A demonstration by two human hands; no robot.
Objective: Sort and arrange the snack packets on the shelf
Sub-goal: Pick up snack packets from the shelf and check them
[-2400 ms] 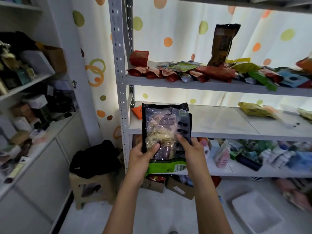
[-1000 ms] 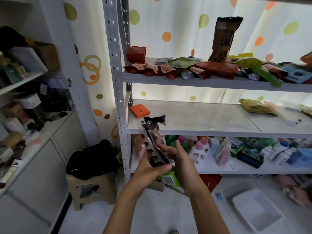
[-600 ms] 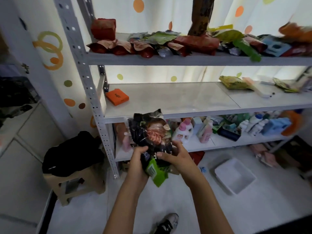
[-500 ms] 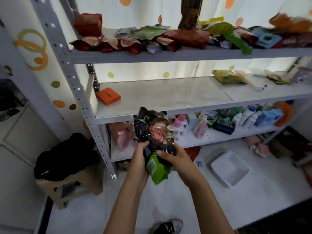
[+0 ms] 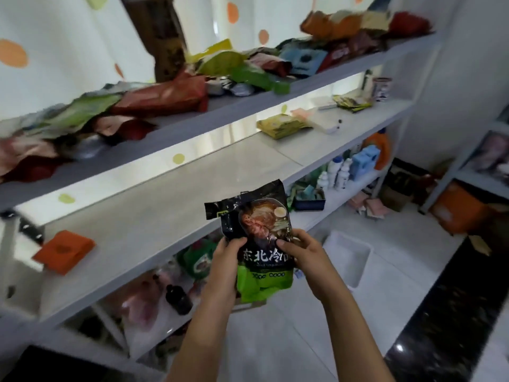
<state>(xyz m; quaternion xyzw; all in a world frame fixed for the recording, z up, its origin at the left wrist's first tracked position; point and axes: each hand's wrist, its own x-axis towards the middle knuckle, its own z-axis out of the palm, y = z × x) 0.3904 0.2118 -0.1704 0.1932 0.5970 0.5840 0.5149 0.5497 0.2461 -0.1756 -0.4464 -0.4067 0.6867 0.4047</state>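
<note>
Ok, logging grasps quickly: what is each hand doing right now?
Left hand: holds the black-and-green plastic noodle packet by its left edge.
Right hand: holds the packet's right edge.

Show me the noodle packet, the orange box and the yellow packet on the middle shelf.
noodle packet [image 5: 257, 224], head view, on the bowl picture on its black front.
orange box [image 5: 64, 250], head view, middle of its top face.
yellow packet [image 5: 281, 125], head view, middle of its upper face.
</note>
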